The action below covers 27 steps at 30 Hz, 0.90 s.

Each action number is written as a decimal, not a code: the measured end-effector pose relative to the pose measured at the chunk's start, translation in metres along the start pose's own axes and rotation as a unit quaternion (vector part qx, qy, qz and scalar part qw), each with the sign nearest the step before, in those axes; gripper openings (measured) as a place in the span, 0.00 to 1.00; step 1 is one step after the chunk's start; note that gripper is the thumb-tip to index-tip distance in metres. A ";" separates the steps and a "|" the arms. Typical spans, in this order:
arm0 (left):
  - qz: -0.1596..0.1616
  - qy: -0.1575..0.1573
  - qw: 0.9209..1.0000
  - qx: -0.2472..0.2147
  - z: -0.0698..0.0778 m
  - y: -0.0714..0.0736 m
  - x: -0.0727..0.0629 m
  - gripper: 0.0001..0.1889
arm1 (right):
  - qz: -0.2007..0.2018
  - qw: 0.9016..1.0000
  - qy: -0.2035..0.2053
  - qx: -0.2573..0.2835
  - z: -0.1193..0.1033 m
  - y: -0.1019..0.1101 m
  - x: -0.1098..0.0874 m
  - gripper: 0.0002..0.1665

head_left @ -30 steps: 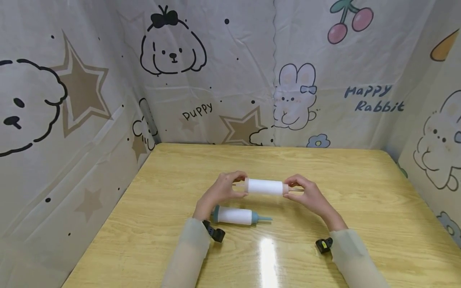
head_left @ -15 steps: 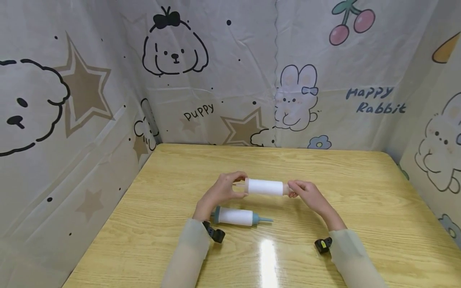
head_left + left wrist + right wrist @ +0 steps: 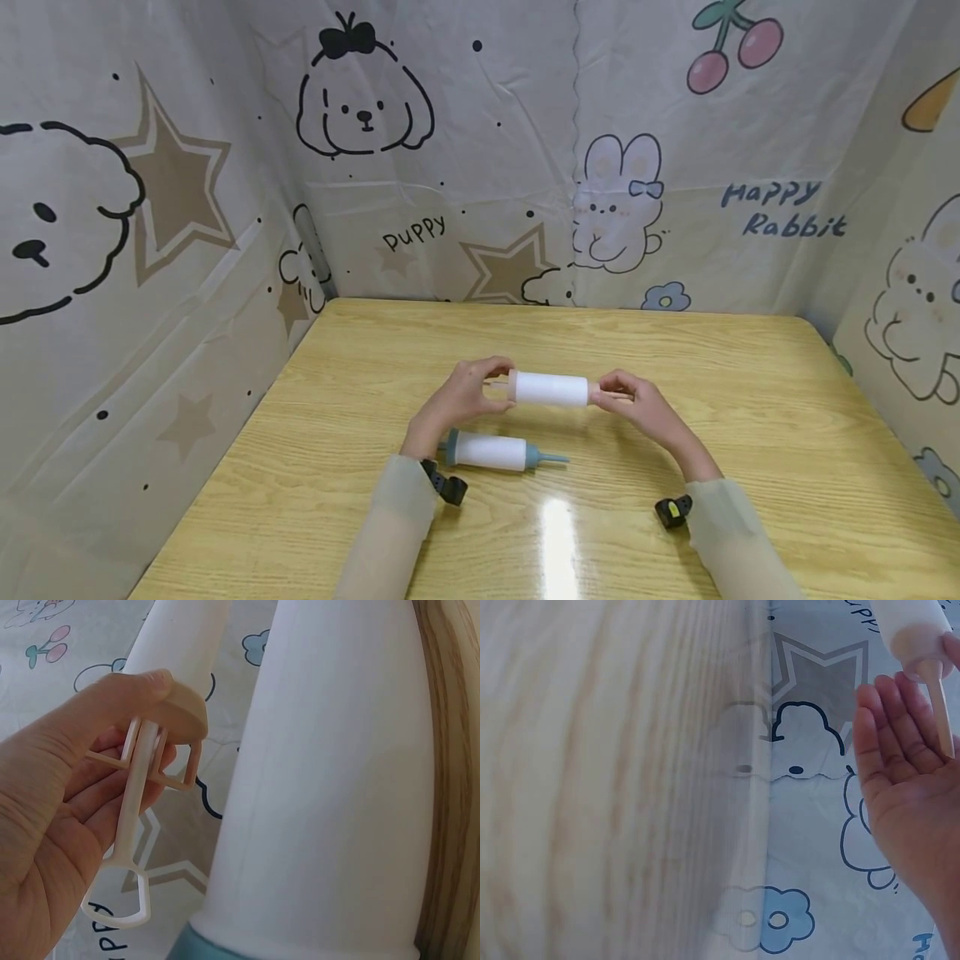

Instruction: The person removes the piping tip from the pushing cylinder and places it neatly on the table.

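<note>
The white tube (image 3: 551, 389) (crosswise) lies between left fingers (image 3: 493, 364) and right fingers (image 3: 624, 380).

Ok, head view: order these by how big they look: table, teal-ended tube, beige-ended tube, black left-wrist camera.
1. Wooden table
2. Teal-ended tube and beige-ended tube: too alike to rank, the beige one being partly hidden
3. Black left-wrist camera

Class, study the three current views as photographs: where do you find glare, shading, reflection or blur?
Head: bright glare streaks the wooden table near the bottom centre; left wrist: grey shading dims part of the teal-ended syringe; right wrist: the nearby wood grain looks blurred, and the printed blue flower reflects faintly in the tabletop.
</note>
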<state>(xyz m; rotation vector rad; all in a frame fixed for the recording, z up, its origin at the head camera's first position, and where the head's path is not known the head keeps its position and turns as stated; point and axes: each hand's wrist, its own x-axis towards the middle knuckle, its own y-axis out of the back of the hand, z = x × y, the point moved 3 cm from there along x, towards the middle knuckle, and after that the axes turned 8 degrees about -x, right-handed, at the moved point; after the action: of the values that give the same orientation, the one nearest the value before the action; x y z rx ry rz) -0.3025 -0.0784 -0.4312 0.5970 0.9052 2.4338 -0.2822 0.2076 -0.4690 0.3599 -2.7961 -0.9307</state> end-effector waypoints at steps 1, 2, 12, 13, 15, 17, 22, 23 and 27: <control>0.000 0.000 1.000 0.001 0.000 0.000 0.000 0.28 | 0.001 1.000 0.001 0.002 -0.001 0.000 0.000 0.18; 0.000 0.000 1.000 0.003 -0.001 0.000 0.000 0.28 | 0.003 1.000 0.004 0.002 -0.001 0.001 -0.001 0.18; -0.001 -0.006 1.000 -0.010 -0.001 0.000 -0.001 0.28 | 0.035 0.996 0.073 -0.030 -0.003 0.001 0.002 0.17; -0.001 -0.006 1.000 -0.011 -0.002 0.000 -0.001 0.28 | 0.038 0.996 0.078 -0.036 -0.003 0.000 0.002 0.18; 0.000 -0.006 1.000 -0.009 -0.002 0.000 0.000 0.28 | 0.047 0.994 0.089 -0.046 -0.003 0.000 0.002 0.18; 0.000 -0.007 1.000 -0.007 -0.003 0.000 0.000 0.28 | 0.051 0.993 0.097 -0.054 -0.003 0.000 0.003 0.18; 0.000 -0.007 1.000 -0.007 -0.004 0.000 0.000 0.28 | 0.053 0.991 0.106 -0.060 -0.005 0.000 0.003 0.20; 0.001 -0.006 1.000 -0.008 -0.004 0.000 -0.001 0.28 | 0.050 0.992 0.104 -0.054 -0.006 0.000 0.003 0.22; 0.003 -0.005 1.000 -0.008 -0.005 0.000 -0.001 0.29 | 0.031 0.996 0.079 -0.021 -0.004 0.000 0.003 0.29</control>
<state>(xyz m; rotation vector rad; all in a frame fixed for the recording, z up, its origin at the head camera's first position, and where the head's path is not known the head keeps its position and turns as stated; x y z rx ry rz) -0.3045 -0.0811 -0.4345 0.6064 0.8816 2.4399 -0.2843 0.2040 -0.4654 0.3251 -2.6255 -0.9032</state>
